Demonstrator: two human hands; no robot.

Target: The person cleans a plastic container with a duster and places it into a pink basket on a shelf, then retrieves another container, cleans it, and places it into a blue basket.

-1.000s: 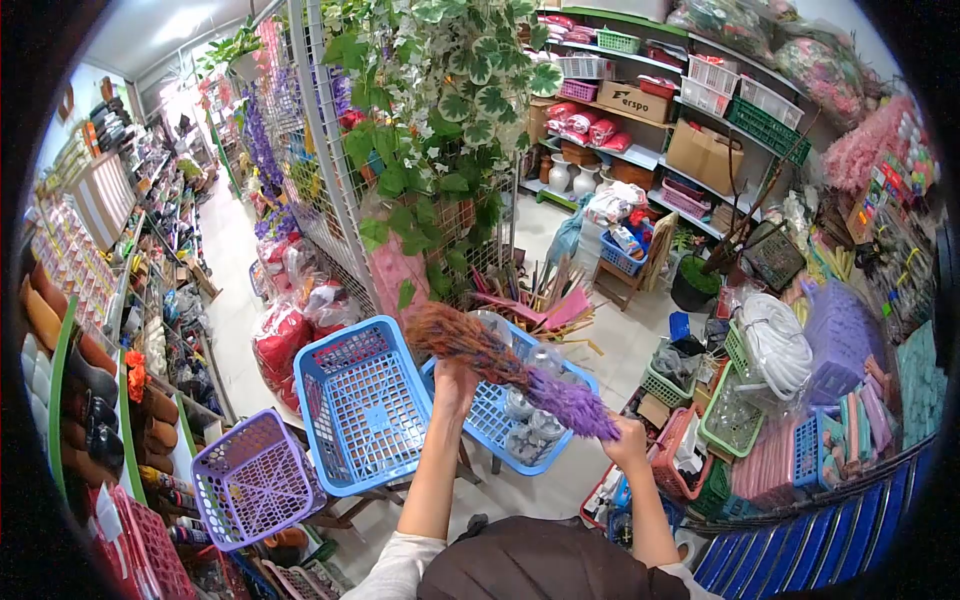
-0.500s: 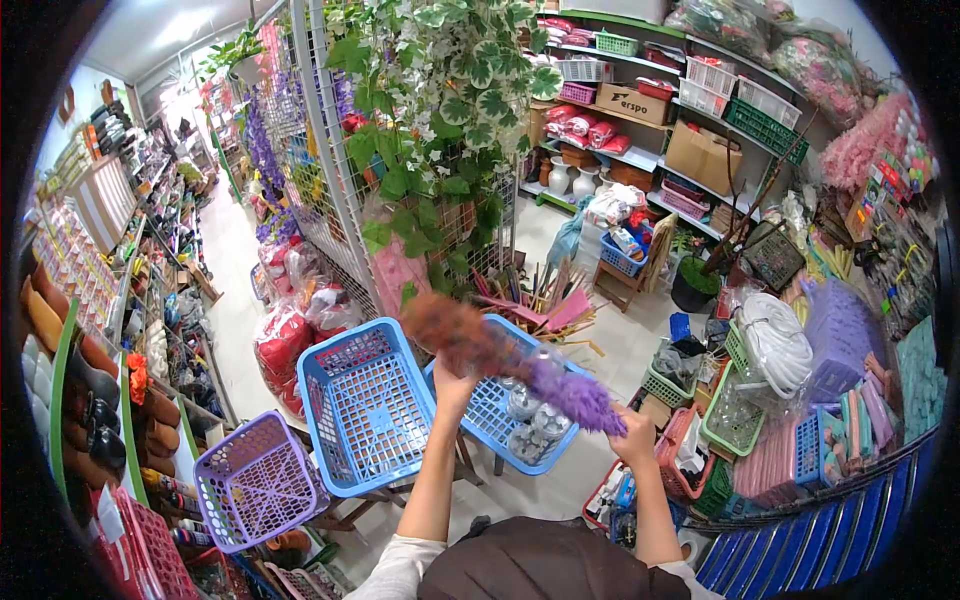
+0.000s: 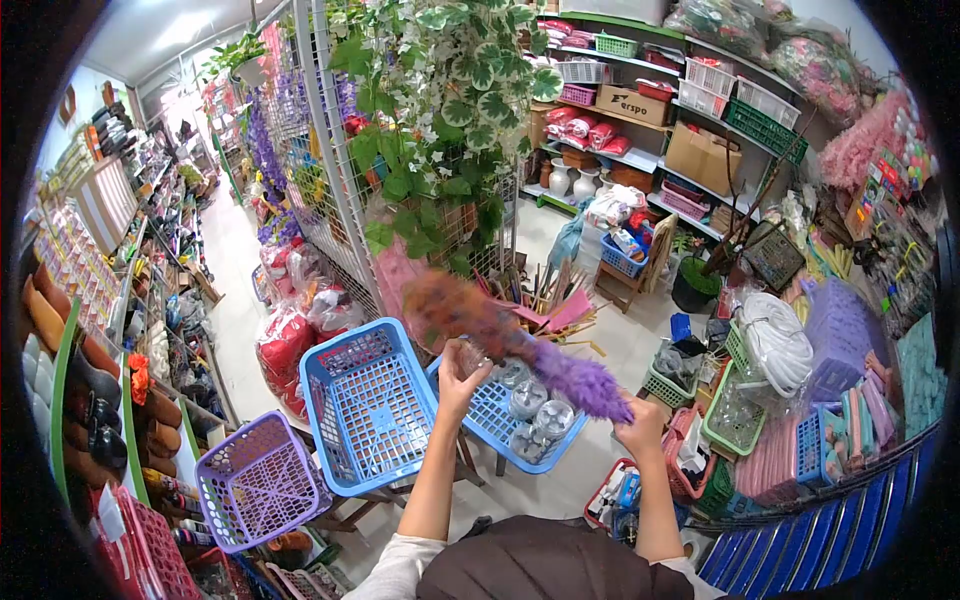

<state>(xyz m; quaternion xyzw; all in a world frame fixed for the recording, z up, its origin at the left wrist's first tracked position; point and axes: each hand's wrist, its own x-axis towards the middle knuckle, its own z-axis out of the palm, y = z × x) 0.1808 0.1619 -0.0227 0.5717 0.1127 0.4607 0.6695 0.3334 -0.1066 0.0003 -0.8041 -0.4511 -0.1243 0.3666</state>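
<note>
My right hand (image 3: 640, 424) grips the purple end of a fluffy feather duster (image 3: 580, 380), whose brown-orange part (image 3: 455, 310) stretches up to the left and is blurred. Below that part, my left hand (image 3: 465, 372) has its thumb apart from its fingers, close to a clear object whose shape is hard to tell. Underneath the duster is a blue basket (image 3: 480, 425) with several clear wrapped items (image 3: 540, 415) in it. A second blue basket (image 3: 370, 460) stands to its left, with a purple basket (image 3: 262, 480) farther left.
A wire rack (image 3: 335, 130) with hanging leaves stands ahead. Red bags (image 3: 285, 345) lie left of it. Shelves of baskets and boxes (image 3: 700, 160) are at the back right. Green and red baskets (image 3: 735, 420) crowd the right side. Blue slats (image 3: 830, 530) are at the lower right.
My left hand has opened from around the duster and sits slightly lower and right. The duster has shifted a little to the right, uncovering more of the clear items.
</note>
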